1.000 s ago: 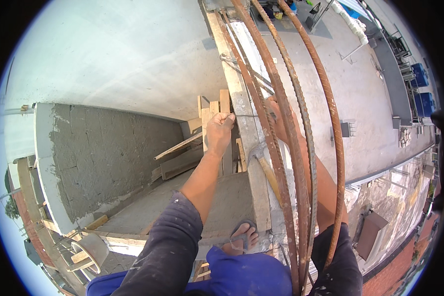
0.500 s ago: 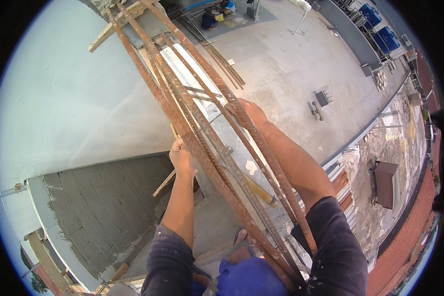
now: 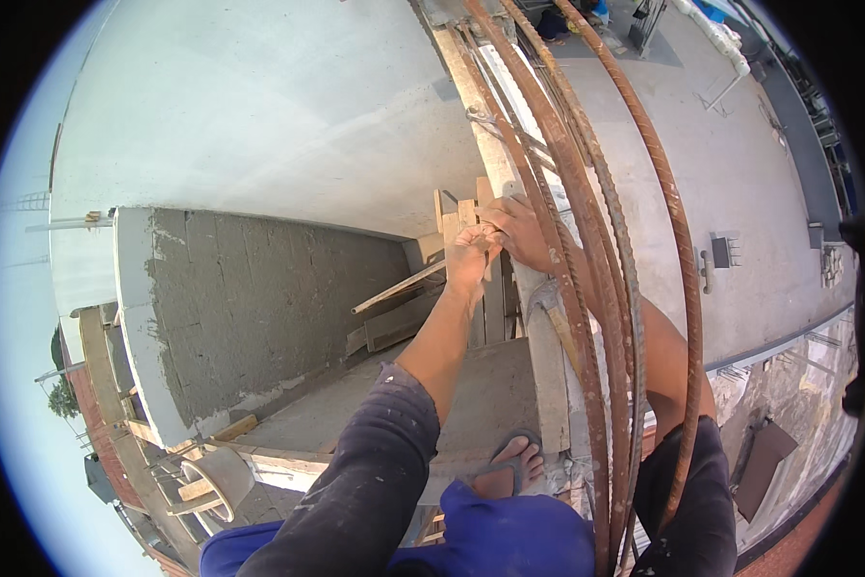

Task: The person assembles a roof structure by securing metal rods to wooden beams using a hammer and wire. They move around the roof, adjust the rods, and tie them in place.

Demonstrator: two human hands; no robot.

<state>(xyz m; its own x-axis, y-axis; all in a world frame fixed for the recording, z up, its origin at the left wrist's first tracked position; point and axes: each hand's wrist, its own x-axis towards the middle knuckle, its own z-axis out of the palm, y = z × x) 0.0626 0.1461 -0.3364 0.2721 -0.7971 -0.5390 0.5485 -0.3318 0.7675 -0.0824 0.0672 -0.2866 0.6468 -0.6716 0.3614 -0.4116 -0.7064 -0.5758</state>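
Observation:
My left hand (image 3: 471,254) and my right hand (image 3: 523,234) meet at the edge of a long wooden board (image 3: 488,144). The left fingers are pinched together, and whatever they hold is too small to make out. Curled fingers on the right hand touch the left fingertips; anything inside them is hidden. Long rusty steel reinforcing bars (image 3: 601,240) run past on the right, crossing in front of my right forearm. Just below the hands, what looks like a hammer (image 3: 559,322) with a wooden handle rests on the ledge. Upright wooden planks (image 3: 493,303) stand beneath the hands.
A half-plastered grey wall (image 3: 259,308) and a pale wall (image 3: 288,115) lie to the left. One sandalled foot (image 3: 514,462) stands on the ledge below. At lower left is a round bucket-like container (image 3: 216,486). Far down right spreads a concrete floor (image 3: 740,192).
My right hand has left the steel bar and come over to the left hand at the board. The view has swung, so bars and walls appear shifted right.

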